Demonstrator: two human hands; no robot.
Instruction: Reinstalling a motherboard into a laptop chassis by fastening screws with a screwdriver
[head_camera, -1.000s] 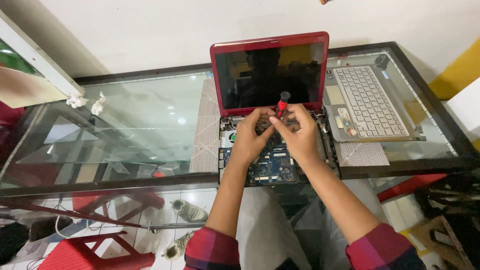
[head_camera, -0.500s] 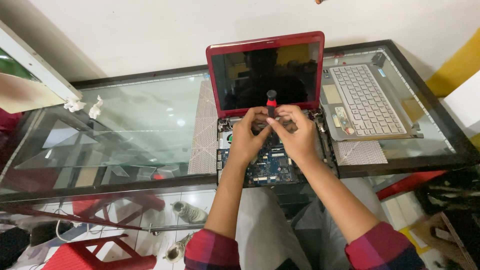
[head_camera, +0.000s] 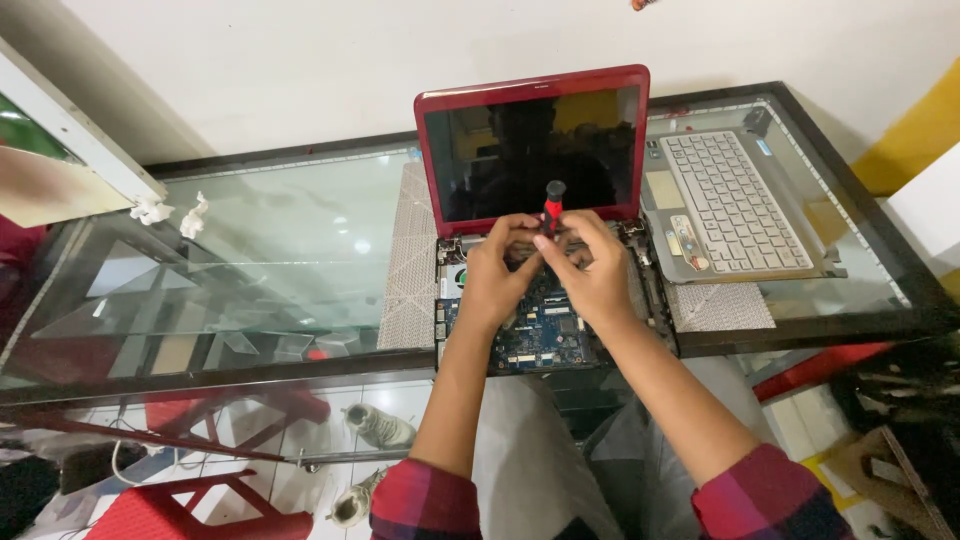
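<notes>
A red laptop (head_camera: 533, 148) stands open on a glass table (head_camera: 250, 250), its keyboard cover removed so the blue circuit board (head_camera: 545, 335) shows. Both of my hands meet over the back of the open base, near the hinges. My right hand (head_camera: 590, 268) grips a screwdriver (head_camera: 552, 205) with a red and black handle, held upright with the tip down on the board. My left hand (head_camera: 497, 270) rests against it, fingertips pinched at the shaft; what they hold is hidden.
The removed silver keyboard panel (head_camera: 735, 205) lies to the right of the laptop. A grey mat (head_camera: 410, 265) lies under the laptop. Crumpled white tissue (head_camera: 165, 212) sits at the far left. A red stool (head_camera: 190, 505) stands under the table.
The view has shifted slightly. My hands stay together over the laptop base, and the screwdriver handle has moved a little to the left between them.
</notes>
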